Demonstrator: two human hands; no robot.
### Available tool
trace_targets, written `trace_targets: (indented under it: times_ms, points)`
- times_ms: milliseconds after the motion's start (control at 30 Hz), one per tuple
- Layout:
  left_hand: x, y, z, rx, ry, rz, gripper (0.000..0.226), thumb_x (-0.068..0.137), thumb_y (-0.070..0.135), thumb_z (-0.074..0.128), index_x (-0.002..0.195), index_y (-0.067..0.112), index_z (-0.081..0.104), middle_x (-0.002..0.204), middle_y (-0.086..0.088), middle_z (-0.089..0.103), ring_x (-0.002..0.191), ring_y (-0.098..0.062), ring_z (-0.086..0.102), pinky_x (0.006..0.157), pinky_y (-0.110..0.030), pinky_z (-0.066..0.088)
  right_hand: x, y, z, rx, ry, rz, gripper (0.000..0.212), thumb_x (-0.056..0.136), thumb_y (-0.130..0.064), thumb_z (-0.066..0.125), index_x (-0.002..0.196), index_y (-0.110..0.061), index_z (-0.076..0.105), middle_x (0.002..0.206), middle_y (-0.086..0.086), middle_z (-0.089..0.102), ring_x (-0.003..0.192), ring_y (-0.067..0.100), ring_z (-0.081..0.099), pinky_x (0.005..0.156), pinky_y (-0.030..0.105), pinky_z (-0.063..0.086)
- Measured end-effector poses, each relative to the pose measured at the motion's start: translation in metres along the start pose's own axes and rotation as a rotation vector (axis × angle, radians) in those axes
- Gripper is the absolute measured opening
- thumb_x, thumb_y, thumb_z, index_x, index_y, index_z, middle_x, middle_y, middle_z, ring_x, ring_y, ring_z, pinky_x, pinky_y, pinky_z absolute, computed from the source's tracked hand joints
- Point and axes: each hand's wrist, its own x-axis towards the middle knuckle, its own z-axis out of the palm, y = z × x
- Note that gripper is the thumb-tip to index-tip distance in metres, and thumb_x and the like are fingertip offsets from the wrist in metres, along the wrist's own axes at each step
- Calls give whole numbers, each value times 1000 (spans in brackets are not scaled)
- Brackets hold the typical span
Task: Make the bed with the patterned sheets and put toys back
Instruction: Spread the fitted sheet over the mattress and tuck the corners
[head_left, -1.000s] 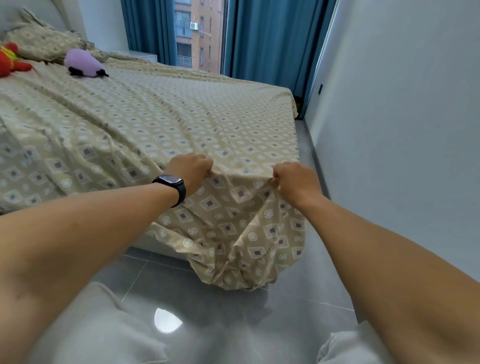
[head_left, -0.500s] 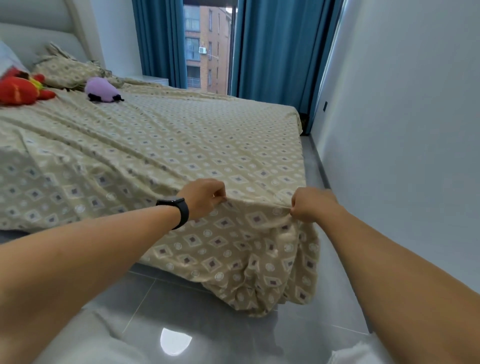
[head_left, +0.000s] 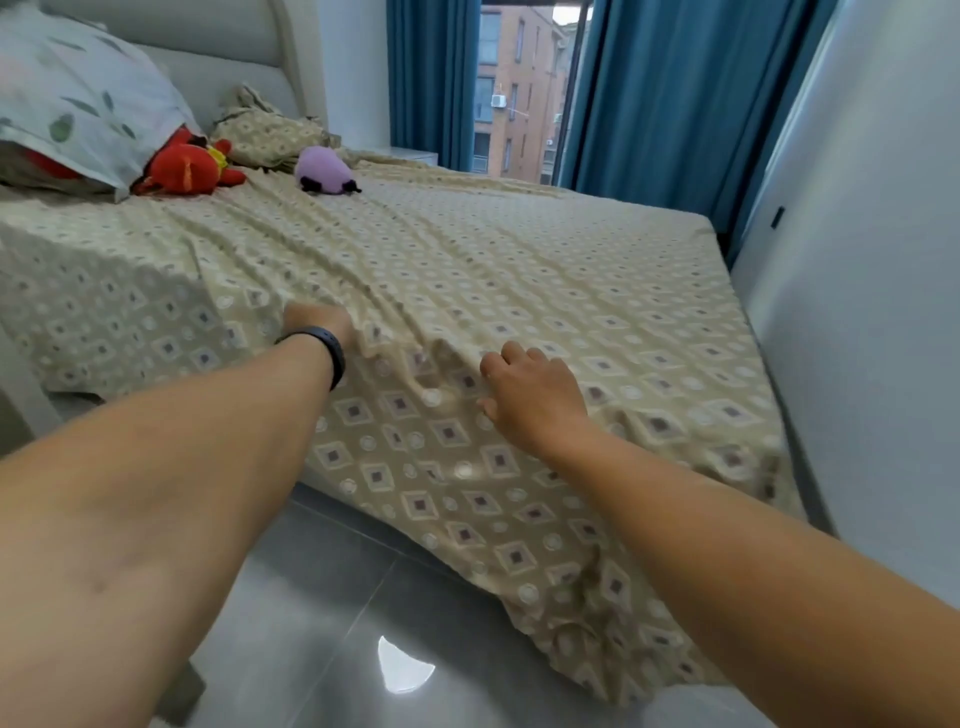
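Note:
A beige patterned sheet (head_left: 519, 270) covers the bed, and its near corner hangs down to the floor. My left hand (head_left: 318, 321), with a black band on the wrist, is at the bed's near edge; its fingers are buried in a bunched fold of the sheet. My right hand (head_left: 530, 397) rests on the sheet near the edge, fingers loosely bent and holding nothing. By the headboard lie a red plush toy (head_left: 189, 169) and a purple plush toy (head_left: 323, 171). Long wrinkles run from my left hand toward the toys.
A leaf-print pillow (head_left: 78, 109) and a patterned pillow (head_left: 270, 135) lie against the grey headboard (head_left: 218, 57). Blue curtains (head_left: 665, 104) frame a window at the far side. A white wall (head_left: 872, 312) runs close along the bed's right side. Glossy grey floor tiles (head_left: 322, 623) lie below.
Both hands moved up from the hanging corner onto the bed's top edge. My right hand let go of the sheet and now lies on it. The view rose toward the headboard.

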Motion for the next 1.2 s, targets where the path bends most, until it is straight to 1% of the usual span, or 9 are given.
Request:
trace_targets:
  times_ms: [100, 267, 400, 467, 633, 900, 1000, 1100, 1200]
  points:
    - [11, -15, 9, -268, -164, -202, 22, 102, 16, 49, 122, 10, 56, 120, -9, 62, 112, -26, 62, 94, -39, 55, 32, -21, 17, -28, 73, -3, 24, 96, -16, 51, 119, -20, 54, 111, 4, 57, 98, 28, 54, 74, 38, 34]
    - [38, -31, 25, -435, -155, -274, 22, 98, 15, 57, 117, 12, 68, 112, -9, 73, 97, -31, 71, 77, -48, 62, 68, -35, 17, -94, 58, -15, 20, 102, -20, 48, 119, -16, 59, 116, 7, 62, 107, 31, 59, 87, 43, 43]
    - [38, -37, 26, -509, -75, -229, 38, 105, 12, 43, 141, 2, 51, 131, -12, 64, 113, -29, 67, 66, -30, 57, 76, -35, 8, -163, 56, -88, 18, 100, -20, 49, 102, -16, 66, 102, 5, 68, 96, 28, 61, 78, 38, 35]
    - [32, -37, 20, -577, -18, -228, 29, 103, 11, 47, 127, 3, 60, 106, -13, 70, 87, -26, 70, 51, -31, 56, 77, -34, 6, -159, 74, -107, 15, 100, -20, 50, 99, -18, 65, 99, 3, 68, 93, 27, 62, 79, 38, 37]
    - [22, -45, -21, -302, 33, -254, 26, 94, 24, 61, 112, 6, 66, 100, -9, 71, 62, -21, 60, 47, -26, 50, 66, -23, 8, -46, 199, -17, 13, 99, -23, 52, 97, -18, 64, 96, 3, 67, 86, 26, 63, 80, 40, 46]
    - [-4, -44, -52, 219, -114, -217, 32, 104, 17, 48, 132, 3, 52, 89, -10, 55, 78, -25, 61, 78, -37, 55, 49, -34, 23, -20, 28, -100, 6, 96, -22, 51, 101, -21, 56, 97, -1, 62, 84, 22, 55, 78, 36, 40]
    - [-4, -48, -42, 593, -82, -18, 21, 101, 19, 50, 111, 2, 58, 99, -15, 61, 89, -31, 64, 84, -42, 55, 45, -23, 24, -39, 16, -101, 18, 96, -26, 54, 113, -26, 54, 105, -4, 62, 96, 22, 57, 83, 39, 45]
    - [-4, -38, -23, 847, 30, 371, 44, 93, 31, 62, 132, 14, 51, 127, -12, 53, 109, -35, 60, 85, -44, 53, 29, 4, 21, -88, 22, -131, 26, 96, -40, 53, 120, -29, 51, 111, -3, 58, 96, 20, 55, 83, 39, 48]
    - [-8, -27, 2, 955, -134, 680, 76, 83, 42, 73, 148, 28, 35, 150, -6, 31, 135, -32, 38, 103, -47, 46, 3, 44, 15, -105, -7, -50, 36, 99, -50, 47, 130, -31, 46, 121, -2, 54, 99, 20, 53, 81, 38, 49]
